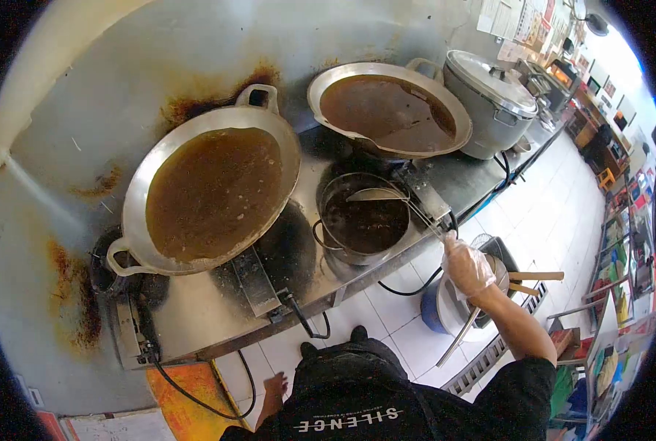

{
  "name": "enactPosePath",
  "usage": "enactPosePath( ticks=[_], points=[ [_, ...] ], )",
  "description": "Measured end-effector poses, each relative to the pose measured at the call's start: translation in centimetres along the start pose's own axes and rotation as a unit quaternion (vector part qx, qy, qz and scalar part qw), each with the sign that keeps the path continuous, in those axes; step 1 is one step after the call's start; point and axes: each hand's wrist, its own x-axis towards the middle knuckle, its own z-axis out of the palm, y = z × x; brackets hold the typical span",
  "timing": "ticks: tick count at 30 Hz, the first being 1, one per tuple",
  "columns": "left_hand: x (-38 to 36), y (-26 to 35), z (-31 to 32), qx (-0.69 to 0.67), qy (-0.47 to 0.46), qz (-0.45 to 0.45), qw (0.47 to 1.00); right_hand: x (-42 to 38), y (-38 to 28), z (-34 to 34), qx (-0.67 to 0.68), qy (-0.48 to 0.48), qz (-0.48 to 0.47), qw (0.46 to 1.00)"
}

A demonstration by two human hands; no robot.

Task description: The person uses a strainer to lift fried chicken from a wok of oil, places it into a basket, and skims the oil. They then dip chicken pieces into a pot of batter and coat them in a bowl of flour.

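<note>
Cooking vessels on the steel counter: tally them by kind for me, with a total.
Wide metal woks of brown oil: 2, the near one and the far one.
Round steel pot of dark liquid with a ladle in it: 1.
Large lidded grey cooker pot: 1.
Total: 4.

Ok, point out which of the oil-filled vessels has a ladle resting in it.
The small deep pot at the counter's front edge, nearest the gloved right hand. The two wide woks hold only oil.
</note>
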Motion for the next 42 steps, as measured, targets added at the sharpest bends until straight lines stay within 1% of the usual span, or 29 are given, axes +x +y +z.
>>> enactPosePath(
  ticks=[2, 4, 6, 8, 10, 11, 12, 15, 16, 17, 18, 20, 21, 22, 23, 24, 25, 26, 28, 29, 30, 32, 33, 34, 35, 36, 38, 40, 42],
  points=[
    [0.3, -2.9, -4.1, 0.031, 0.026, -0.014, 0.999, -0.5, -0.8, -1.7, 0.044, -0.036, 0.053, 0.997],
    [-0.2, -4.8, -6.5, 0.074, 0.056, -0.021, 0.995, -0.3, -1.3, -2.3, 0.071, -0.061, 0.099, 0.991],
    [-0.5, -6.3, -7.5, 0.089, 0.088, -0.023, 0.992, -1.2, -0.9, -1.7, 0.098, 0.012, 0.062, 0.993],
    [-0.5, -7.4, -7.8, 0.081, 0.122, -0.024, 0.989, -1.3, -2.7, -4.3, 0.058, -0.011, 0.078, 0.995],
    [0.7, -8.3, -7.4, 0.063, 0.145, -0.021, 0.987, -1.4, -4.7, -6.6, 0.085, 0.03, 0.054, 0.994],
    [2.1, -8.4, -7.2, 0.097, 0.147, -0.037, 0.984, -1.1, -5.6, -7.8, 0.081, 0.04, 0.01, 0.996],
    [3.1, -8.4, -6.9, 0.094, 0.145, -0.028, 0.985, -0.5, -7.2, -8.9, 0.096, 0.063, -0.018, 0.993],
    [5.6, -7.4, -5.1, 0.074, 0.104, 0.04, 0.991, 3.2, -13.8, -12.1, 0.126, 0.119, -0.085, 0.981],
    [6.2, -6.9, -4.4, 0.065, 0.086, 0.069, 0.992, 5.5, -15.6, -12.4, 0.12, 0.127, -0.107, 0.979],
    [6.5, -6.3, -3.8, 0.057, 0.075, 0.088, 0.992, 9.5, -15.8, -10.8, 0.068, 0.125, -0.144, 0.979],
    [5.5, -5.4, -3.5, -0.16, 0.028, 0.067, 0.985, 14.0, -16.1, -8.7, 0.016, 0.123, -0.181, 0.976],
    [3.4, -2.6, -1.7, -0.106, 0.069, 0.09, 0.988, 20.6, -20.5, -8.6, 0.007, 0.117, -0.189, 0.975],
    [3.0, -2.4, -1.7, -0.101, 0.099, 0.104, 0.984, 23.2, -22.9, -8.9, -0.074, 0.087, -0.232, 0.966],
    [2.9, -2.3, -1.9, -0.099, 0.128, 0.118, 0.98, 25.5, -25.0, -9.1, -0.157, 0.057, -0.274, 0.947],
    [2.8, -2.3, -2.6, -0.108, 0.141, 0.117, 0.977, 27.7, -26.4, -8.7, -0.189, 0.048, -0.313, 0.93],
    [3.1, -3.2, -3.8, -0.127, 0.131, 0.134, 0.974, 30.0, -27.7, -7.9, -0.22, 0.038, -0.351, 0.909],
    [4.8, -5.8, -5.9, -0.146, 0.122, 0.149, 0.97, 32.8, -28.8, -6.0, -0.279, 0.018, -0.402, 0.872],
    [5.6, -7.2, -7.4, -0.165, 0.114, 0.162, 0.966, 35.5, -29.9, -4.1, -0.33, 0.003, -0.454, 0.828],
    [3.1, -8.8, -9.4, -0.184, 0.164, 0.104, 0.963, 41.0, -31.0, 0.6, -0.471, -0.046, -0.565, 0.676],
    [2.0, -10.0, -10.3, -0.192, 0.188, 0.072, 0.96, 39.1, -32.3, -1.0, -0.374, -0.103, -0.497, 0.776],
    [3.5, -14.6, -13.7, -0.275, 0.075, 0.13, 0.95, 36.9, -33.8, -2.9, -0.257, -0.141, -0.424, 0.857],
    [1.9, -17.8, -15.3, -0.162, 0.09, 0.138, 0.973, 31.9, -38.4, -7.2, -0.181, -0.251, -0.289, 0.906],
    [0.7, -18.8, -15.9, -0.053, 0.144, 0.101, 0.983, 31.6, -39.4, -7.2, -0.143, -0.281, -0.262, 0.912],
    [-0.1, -19.3, -16.1, 0.01, 0.17, 0.068, 0.983, 31.4, -40.2, -7.2, -0.104, -0.309, -0.233, 0.916],
    [-0.8, -19.7, -16.4, 0.038, 0.18, 0.055, 0.981, 30.9, -40.8, -7.3, -0.084, -0.328, -0.223, 0.914],
    [-1.1, -19.9, -16.7, 0.055, 0.184, 0.047, 0.98, 30.5, -41.4, -7.5, -0.064, -0.346, -0.212, 0.912],
    [-0.9, -19.7, -16.9, 0.076, 0.186, 0.046, 0.979, 28.5, -42.3, -8.5, -0.065, -0.367, -0.229, 0.899],
    [-0.1, -18.9, -16.8, 0.088, 0.184, 0.062, 0.977, 26.7, -42.7, -9.5, 0.036, -0.41, -0.203, 0.889],
    [1.5, -17.3, -16.3, 0.086, 0.179, 0.093, 0.976, 25.8, -42.7, -10.0, 0.153, -0.468, -0.163, 0.855]
  ],
)
